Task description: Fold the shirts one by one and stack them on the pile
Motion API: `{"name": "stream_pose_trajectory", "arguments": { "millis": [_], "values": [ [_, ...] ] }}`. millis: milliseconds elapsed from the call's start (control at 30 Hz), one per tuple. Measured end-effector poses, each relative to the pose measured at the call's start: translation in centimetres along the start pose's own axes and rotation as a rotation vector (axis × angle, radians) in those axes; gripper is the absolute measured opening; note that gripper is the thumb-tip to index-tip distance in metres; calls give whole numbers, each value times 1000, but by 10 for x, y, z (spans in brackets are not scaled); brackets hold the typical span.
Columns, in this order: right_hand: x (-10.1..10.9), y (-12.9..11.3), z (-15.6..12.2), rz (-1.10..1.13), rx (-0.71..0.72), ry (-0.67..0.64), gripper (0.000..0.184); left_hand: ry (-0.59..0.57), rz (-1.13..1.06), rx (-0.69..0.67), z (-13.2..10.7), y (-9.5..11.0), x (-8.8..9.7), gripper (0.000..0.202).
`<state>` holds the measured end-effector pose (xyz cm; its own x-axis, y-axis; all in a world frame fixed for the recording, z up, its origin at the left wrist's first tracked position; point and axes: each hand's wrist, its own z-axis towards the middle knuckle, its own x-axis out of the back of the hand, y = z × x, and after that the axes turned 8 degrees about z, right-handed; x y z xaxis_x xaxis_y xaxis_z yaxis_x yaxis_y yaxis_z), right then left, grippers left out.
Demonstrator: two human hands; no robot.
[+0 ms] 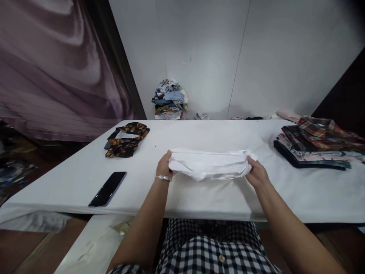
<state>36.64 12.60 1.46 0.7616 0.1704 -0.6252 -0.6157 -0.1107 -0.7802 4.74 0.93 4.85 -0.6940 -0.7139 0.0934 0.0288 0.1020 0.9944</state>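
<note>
A folded white cloth garment [211, 164] is stretched between both hands, a little above the white-covered table [194, 207]. My left hand [165, 164], with a silver bracelet on its wrist, is closed round the garment's left end. At the right end, my right hand [256, 171] pinches the fabric, thumb on top. The cloth's lower edge sags slightly in the middle. Which kind of garment it is cannot be made out.
On the left lie a dark floral garment [128, 142] and a black phone [108, 189]. A stack of folded clothes [319, 146], with a plaid shirt on top, sits at the right. Behind the table a tall clothes pile [170, 99] stands against the wall.
</note>
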Motion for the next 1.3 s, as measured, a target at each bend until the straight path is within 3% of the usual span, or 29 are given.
{"name": "stream_pose_trajectory", "arguments": {
  "millis": [167, 233, 467, 567, 700, 767, 867, 1000, 1100, 1200, 1300],
  "values": [
    [-26, -14, 12, 83, -35, -19, 24, 211, 276, -214, 1, 25, 15, 42],
    [-40, -27, 18, 106, -22, -49, 23, 235, 380, -325, 2, 41, 21, 45],
    [-96, -86, -7, 86, 87, -296, 21, 348, 484, -601, 24, 127, 47, 39],
    [-110, -100, -7, 100, 117, -327, 22, 323, 617, -611, 58, 161, 35, 40],
    [-100, -89, 40, 205, 149, -284, 27, 195, 763, -495, 113, 178, 0, 41],
    [-83, -71, 64, 178, 44, -112, 22, 187, 790, -443, 127, 168, -13, 38],
    [-48, -39, 73, -53, -107, 105, 17, 173, 818, -423, 124, 126, -18, 37],
    [2, -6, 53, -515, -134, 66, 33, -33, 881, -387, 89, 45, -13, 35],
    [31, 7, 46, -987, -42, 149, 39, -114, 1026, -366, 60, -3, -8, 49],
    [43, 14, 51, -1334, 61, 139, 44, -69, 1177, -337, 43, -30, -2, 66],
    [37, 25, 54, -1505, 74, 8, 52, -48, 1217, -248, 43, -40, 4, 66]
  ]
}}
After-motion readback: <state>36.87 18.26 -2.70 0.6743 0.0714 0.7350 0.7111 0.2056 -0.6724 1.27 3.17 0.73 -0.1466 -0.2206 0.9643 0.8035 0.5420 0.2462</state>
